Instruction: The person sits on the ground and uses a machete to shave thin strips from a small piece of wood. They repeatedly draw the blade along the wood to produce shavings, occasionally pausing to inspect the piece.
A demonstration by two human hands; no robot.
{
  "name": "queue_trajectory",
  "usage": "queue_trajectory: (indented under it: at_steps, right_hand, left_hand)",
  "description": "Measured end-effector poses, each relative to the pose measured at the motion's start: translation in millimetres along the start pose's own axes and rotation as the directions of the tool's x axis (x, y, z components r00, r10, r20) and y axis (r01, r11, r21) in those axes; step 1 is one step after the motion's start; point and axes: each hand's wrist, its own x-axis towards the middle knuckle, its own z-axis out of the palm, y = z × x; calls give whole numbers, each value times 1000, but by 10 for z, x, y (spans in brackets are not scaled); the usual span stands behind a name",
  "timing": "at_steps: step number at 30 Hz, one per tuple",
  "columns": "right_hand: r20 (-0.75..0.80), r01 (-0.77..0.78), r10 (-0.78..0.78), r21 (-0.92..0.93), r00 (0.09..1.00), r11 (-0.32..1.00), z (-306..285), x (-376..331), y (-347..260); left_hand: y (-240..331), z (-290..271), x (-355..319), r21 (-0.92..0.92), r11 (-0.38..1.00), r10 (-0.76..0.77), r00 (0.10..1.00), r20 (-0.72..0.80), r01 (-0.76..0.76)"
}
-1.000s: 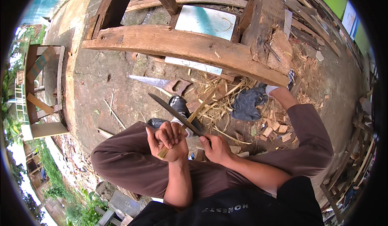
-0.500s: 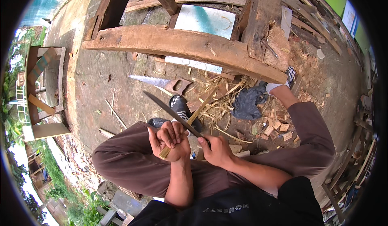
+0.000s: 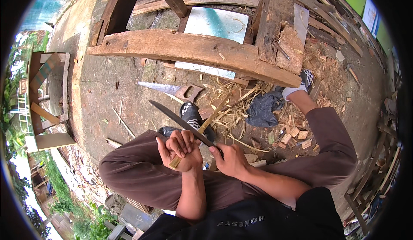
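Note:
My left hand is closed around a narrow strip of bamboo, whose lower end pokes out below my fingers. From there the strip slants up and to the right, over my left shoe. My right hand grips a long dark-bladed knife, thumb along the handle's end of the blade. The blade points up and left and crosses the strip just above my left fist. My right fingers hide most of the knife's handle.
A handsaw lies on the ground beyond my left foot. Right of it are pale shavings, a black plastic bag and small wood blocks. A heavy wooden bench frame stands ahead, and planks are stacked behind.
The knife's tip has shifted slightly up and left, with the blade still across the strip. Both hands stay in nearly the same place.

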Motion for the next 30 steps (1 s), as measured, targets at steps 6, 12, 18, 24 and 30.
queue_trajectory:
  at_steps: [6, 12, 18, 24, 30]
  right_hand:
    - [26, -88, 88, -22, 996, 996, -6, 75, 109]
    - [35, -340, 345, -92, 938, 936, -67, 316, 437]
    - [-56, 12, -8, 71, 998, 997, 41, 86, 182]
    - [0, -51, 51, -45, 999, 998, -27, 112, 97]
    - [2, -122, 122, -50, 993, 991, 38, 193, 323]
  left_hand:
    - [32, -42, 53, -41, 999, 7, 1000, -4, -8]
    - [-15, 26, -13, -13, 1000, -26, 1000, 4, 26]
    - [-59, 86, -18, -28, 999, -41, 998, -44, 39]
    - [3, -1, 42, -15, 1000, -26, 999, 25, 26]
    - [14, -34, 62, -25, 1000, -4, 1000, -21, 3]
